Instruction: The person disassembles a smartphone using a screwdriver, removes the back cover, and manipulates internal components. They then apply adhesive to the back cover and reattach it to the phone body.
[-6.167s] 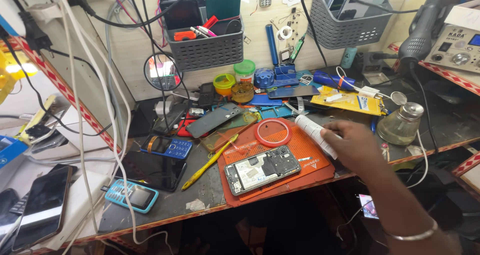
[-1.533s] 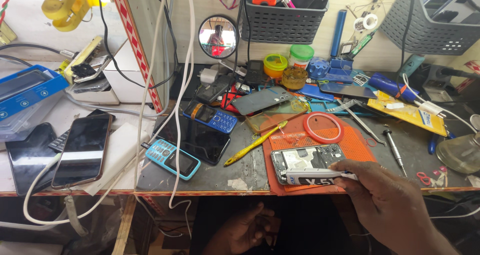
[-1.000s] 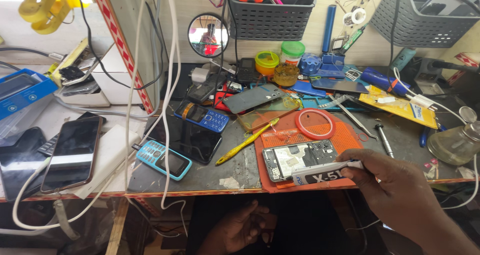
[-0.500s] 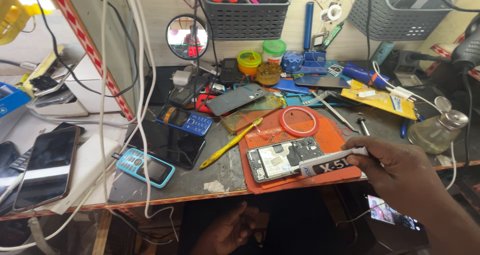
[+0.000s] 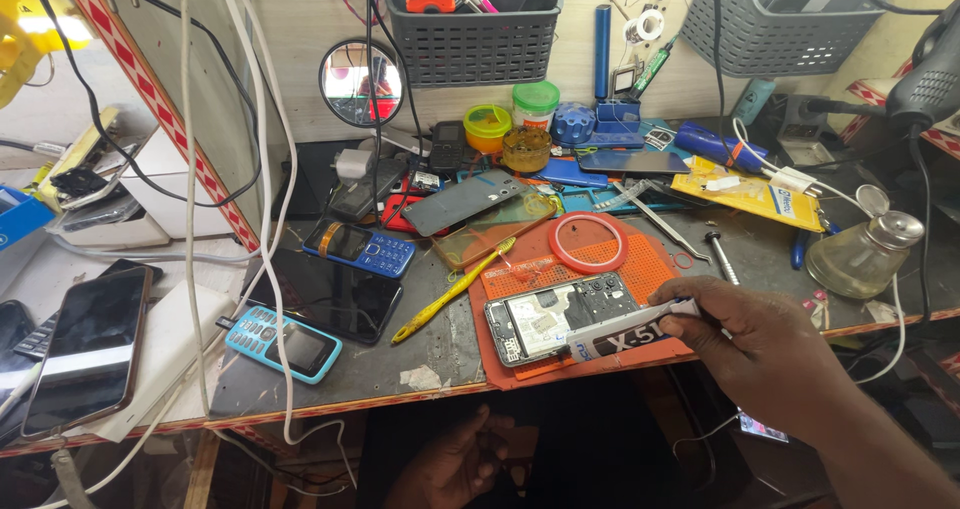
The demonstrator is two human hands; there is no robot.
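On the orange mat (image 5: pixel 600 269) at the table's (image 5: pixel 400 364) front edge: an opened phone (image 5: pixel 560 319) lying flat, back cover off, innards showing. Right hand (image 5: pixel 750 334) closed around a white glue tube (image 5: pixel 625 331), held nearly level, nozzle end resting over the phone's lower edge. Left hand (image 5: pixel 455 464) down below the table edge in shadow, fingers loosely curled; cannot tell whether anything is in it.

Just beyond the phone, on the same mat: a red ring (image 5: pixel 587 242) lying flat. Left of the mat: a yellow toothbrush (image 5: pixel 452 291) lying slantwise, head toward the mat. Farther left: a dark phone (image 5: pixel 330 294) face up, a blue keypad phone (image 5: pixel 358 247) behind it, a light-blue keypad phone (image 5: pixel 282 342) in front of it near the table edge. On the white side shelf (image 5: pixel 165 329) at far left: another black phone (image 5: pixel 90 349).

Right of the mat: a screwdriver (image 5: pixel 722 256) on the bare table, then a glass bottle (image 5: pixel 862 254) with a metal cap near the right edge. Behind, against the wall: a small round mirror (image 5: pixel 362 82), a grey basket (image 5: pixel 470 34) of tools hung above, small yellow and green pots (image 5: pixel 510 119) beneath it. White cables (image 5: pixel 265 199) hanging down across the left side of the table.
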